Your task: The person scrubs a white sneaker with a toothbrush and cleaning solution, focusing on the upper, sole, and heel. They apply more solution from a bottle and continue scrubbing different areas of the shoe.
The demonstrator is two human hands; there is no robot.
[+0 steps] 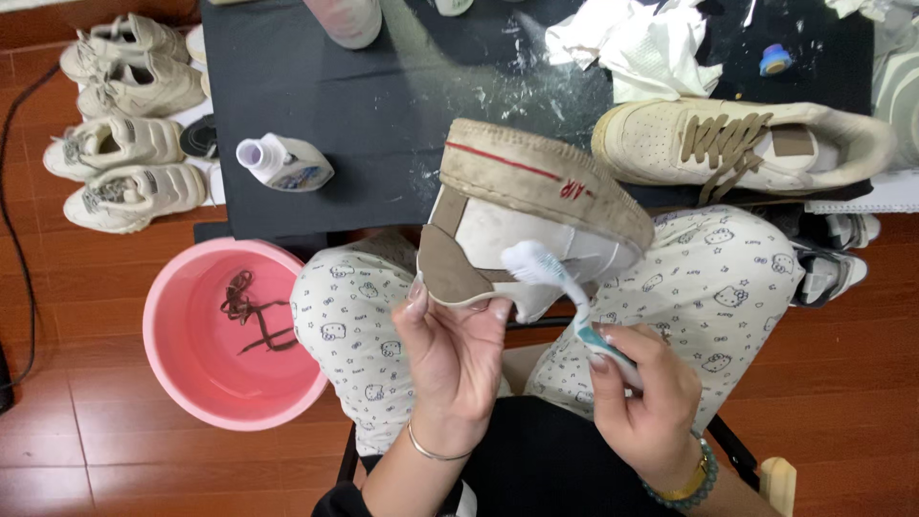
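My left hand (452, 347) grips the heel of a dirty cream sneaker (536, 215), held sole-up and tilted over my lap. My right hand (643, 400) holds a toothbrush (560, 283) with a white and teal handle. Its foamy bristles rest against the side of the sneaker near the heel. A matching cream sneaker (742, 144) with brown laces lies on the black table (383, 96) to the right.
A pink basin (235, 330) with brown laces in water sits on the wooden floor at the left. A small white bottle (284, 163) lies open on the table. Crumpled white tissues (637, 43) lie at the back. Several pale shoes (124, 124) stand by the table's left side.
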